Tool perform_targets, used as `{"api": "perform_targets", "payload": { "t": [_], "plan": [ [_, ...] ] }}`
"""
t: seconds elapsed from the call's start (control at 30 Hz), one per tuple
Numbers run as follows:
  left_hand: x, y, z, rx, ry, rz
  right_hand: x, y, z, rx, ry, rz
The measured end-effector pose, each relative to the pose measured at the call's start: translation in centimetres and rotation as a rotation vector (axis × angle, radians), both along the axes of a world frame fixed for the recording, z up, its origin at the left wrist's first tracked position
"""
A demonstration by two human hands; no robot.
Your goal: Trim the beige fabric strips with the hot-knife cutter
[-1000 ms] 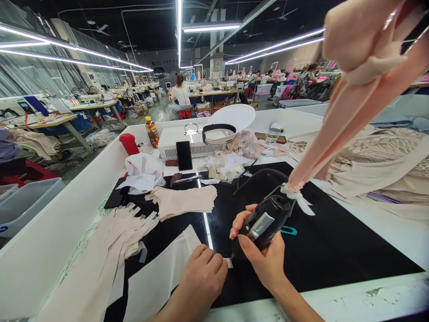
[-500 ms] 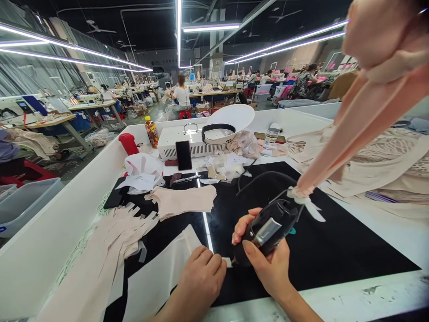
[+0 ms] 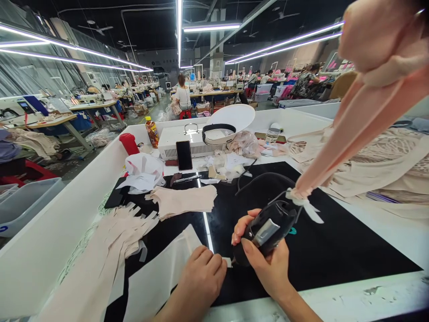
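My right hand [image 3: 264,264] is wrapped round a black hand-held tool [image 3: 266,228] with a metal plate on its side, tip down on the black table top [image 3: 321,250]. A pink fabric strip [image 3: 338,143] tied to the tool's rear runs up to the right. My left hand [image 3: 203,279] is curled, knuckles up, pressing down a pale fabric piece [image 3: 161,277] whose small tab [image 3: 228,262] lies at the tool's tip.
Beige cut pieces lie in a stack [image 3: 182,201] and a spread pile [image 3: 110,241] to the left. Behind stand a white box [image 3: 197,138] with a phone [image 3: 184,155], a red cup [image 3: 129,144], a bottle [image 3: 152,132]. Lace fabric [image 3: 378,161] covers the right. Other workers sit far off.
The tool in my right hand has tilted and shifted slightly right. My left hand stays on the fabric.
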State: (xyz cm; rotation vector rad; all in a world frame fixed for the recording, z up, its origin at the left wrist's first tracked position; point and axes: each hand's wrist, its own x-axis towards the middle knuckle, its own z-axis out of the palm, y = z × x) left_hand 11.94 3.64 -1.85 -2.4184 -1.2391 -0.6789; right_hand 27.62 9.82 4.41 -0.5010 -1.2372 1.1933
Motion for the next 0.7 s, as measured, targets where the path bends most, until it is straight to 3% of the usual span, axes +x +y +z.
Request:
{"api": "perform_targets", "payload": {
  "t": [0.4,0.7],
  "plan": [
    [-2.8,-0.3,1.3,-0.073,-0.099,-0.082,1.0,0.5,-0.2,-0.006,-0.016,0.027],
    [-2.7,-0.2,1.3,-0.052,-0.094,-0.116,1.5,0.3,-0.8,0.012,-0.024,0.065]
  ]
}}
